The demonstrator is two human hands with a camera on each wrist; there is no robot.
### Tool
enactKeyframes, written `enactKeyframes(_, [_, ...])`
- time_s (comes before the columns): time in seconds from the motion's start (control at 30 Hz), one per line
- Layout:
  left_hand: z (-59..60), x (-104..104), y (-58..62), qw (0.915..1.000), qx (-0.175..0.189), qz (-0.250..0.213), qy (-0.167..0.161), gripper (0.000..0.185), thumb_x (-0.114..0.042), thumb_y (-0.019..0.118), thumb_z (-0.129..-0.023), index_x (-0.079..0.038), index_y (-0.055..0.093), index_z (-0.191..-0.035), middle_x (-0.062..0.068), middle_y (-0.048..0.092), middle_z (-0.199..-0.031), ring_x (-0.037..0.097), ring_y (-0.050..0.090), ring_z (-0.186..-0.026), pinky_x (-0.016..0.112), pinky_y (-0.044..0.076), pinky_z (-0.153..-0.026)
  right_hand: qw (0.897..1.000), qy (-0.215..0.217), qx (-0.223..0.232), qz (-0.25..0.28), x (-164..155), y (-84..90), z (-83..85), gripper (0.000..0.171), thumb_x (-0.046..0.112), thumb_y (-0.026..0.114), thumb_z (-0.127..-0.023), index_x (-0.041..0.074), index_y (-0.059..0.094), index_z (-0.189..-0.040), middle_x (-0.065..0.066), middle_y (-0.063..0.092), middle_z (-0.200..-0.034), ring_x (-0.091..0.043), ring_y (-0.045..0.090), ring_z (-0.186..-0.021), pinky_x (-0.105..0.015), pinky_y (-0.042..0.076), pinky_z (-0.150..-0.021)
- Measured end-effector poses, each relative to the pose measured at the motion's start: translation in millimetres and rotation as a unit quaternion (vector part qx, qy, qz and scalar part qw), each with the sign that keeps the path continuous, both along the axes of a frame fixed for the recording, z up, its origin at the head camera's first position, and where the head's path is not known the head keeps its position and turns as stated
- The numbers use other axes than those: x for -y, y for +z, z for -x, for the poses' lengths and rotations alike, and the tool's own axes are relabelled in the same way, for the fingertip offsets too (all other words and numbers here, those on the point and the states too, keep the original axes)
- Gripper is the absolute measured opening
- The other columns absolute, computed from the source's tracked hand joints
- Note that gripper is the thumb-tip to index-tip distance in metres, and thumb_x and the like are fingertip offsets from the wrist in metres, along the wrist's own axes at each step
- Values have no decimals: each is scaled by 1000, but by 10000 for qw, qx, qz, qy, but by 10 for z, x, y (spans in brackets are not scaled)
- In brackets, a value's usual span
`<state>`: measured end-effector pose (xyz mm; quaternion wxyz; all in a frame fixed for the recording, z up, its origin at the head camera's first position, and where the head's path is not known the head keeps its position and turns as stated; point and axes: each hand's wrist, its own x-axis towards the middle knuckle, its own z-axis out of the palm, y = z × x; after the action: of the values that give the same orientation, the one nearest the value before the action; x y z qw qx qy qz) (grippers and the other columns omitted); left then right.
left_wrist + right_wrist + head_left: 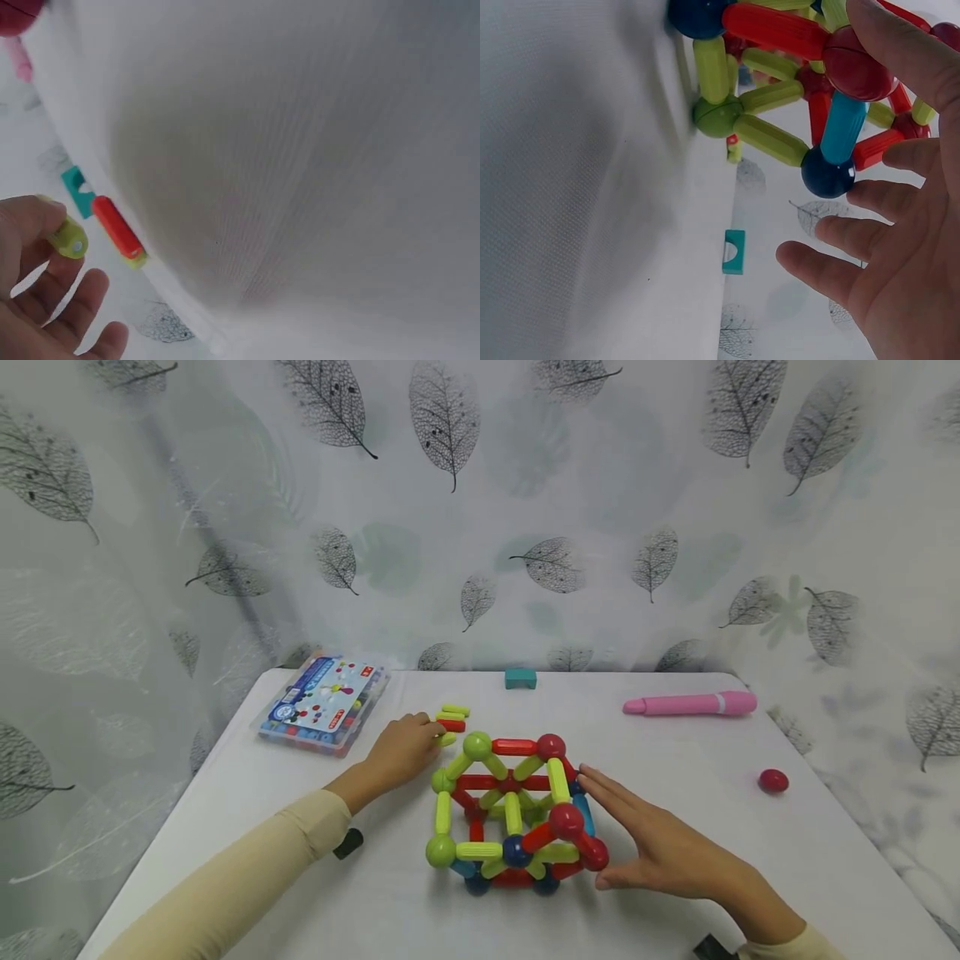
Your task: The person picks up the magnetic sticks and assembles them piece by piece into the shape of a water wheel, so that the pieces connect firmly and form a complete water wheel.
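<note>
A cube-like frame of magnetic sticks and balls in red, yellow-green and blue stands mid-table. My right hand lies flat against its right side, fingers straight and spread; the thumb touches a red ball. My left hand is behind the frame's left corner. Thumb and forefinger pinch a short yellow-green stick there. Just beyond that hand lies a small pile of loose red and yellow-green sticks, of which the red stick is plain in the left wrist view.
A clear box of spare pieces sits at the back left of the white table. A teal block lies at the far edge, a pink pen-like object at the back right, and a red ball near the right edge.
</note>
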<state>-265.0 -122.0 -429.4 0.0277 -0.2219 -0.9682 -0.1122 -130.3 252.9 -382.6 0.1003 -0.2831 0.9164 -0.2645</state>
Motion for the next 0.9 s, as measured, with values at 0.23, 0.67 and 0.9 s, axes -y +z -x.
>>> enactKeyframes(0.23, [-449, 190, 229, 9761, 567, -2091, 149, 28, -17, 74, -93, -12, 69, -120, 1, 70, -108, 24, 66, -104, 45, 57, -92, 10000, 12, -6, 22, -22, 5, -12, 109, 55, 82, -79, 34, 17, -164, -1, 20, -170, -36, 36, -148, -58, 54, -95])
enactKeyframes(0.67, [-993, 116, 621, 9381, 751, -3357, -400, 25, -17, 76, -92, -22, 68, -115, -13, 72, -106, 14, 66, -112, 49, 55, -98, 9999, -13, -78, 78, -13, 15, -21, 111, 52, 84, -78, 31, 17, -164, -4, 22, -169, -38, 37, -147, -58, 54, -95])
enactKeyframes(0.9, [-1148, -76, 658, 9232, 1278, -3462, -1074, 25, -15, 75, -90, -20, 69, -114, -18, 69, -100, 13, 64, -99, 43, 56, -93, 9999, -28, -74, 68, -4, 7, -20, 111, 52, 84, -78, 31, 17, -164, -3, 22, -169, -38, 37, -147, -59, 54, -95])
